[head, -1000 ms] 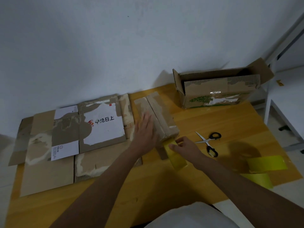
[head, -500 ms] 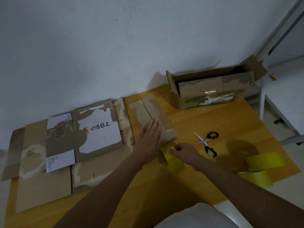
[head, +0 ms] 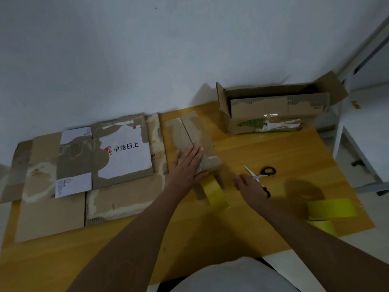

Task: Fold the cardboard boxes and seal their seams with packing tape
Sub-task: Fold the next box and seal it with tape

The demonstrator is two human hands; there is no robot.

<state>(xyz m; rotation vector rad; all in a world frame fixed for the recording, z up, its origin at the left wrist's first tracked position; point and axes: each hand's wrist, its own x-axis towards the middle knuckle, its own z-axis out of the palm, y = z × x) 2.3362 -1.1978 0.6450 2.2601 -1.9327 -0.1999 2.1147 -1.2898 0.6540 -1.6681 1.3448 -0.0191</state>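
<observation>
One small box (head: 193, 144) lies folded shut in the middle of the tabletop (head: 263, 148). The left hand (head: 187, 165) lies flat on top of it with straight fingers, pressing it down. A yellow tape strip (head: 212, 191) hangs off the box's near end, at about 6 o'clock from the hand. So this seam looks half taped, I think.

The right hand (head: 250, 185) is at 3 o'clock from the strip, right by the scissors (head: 261, 175). Its fingers curl a little. I cannot tell if they hold anything.

At 9 o'clock lie the flat boxes (head: 84, 165), not folded yet. At 1 o'clock stands one big open box (head: 273, 114), with its top not sealed.

Count: one small box, one open box, a pile of flat ones, one pair of scissors, two yellow tape rolls (head: 330, 209) at 4 o'clock.
</observation>
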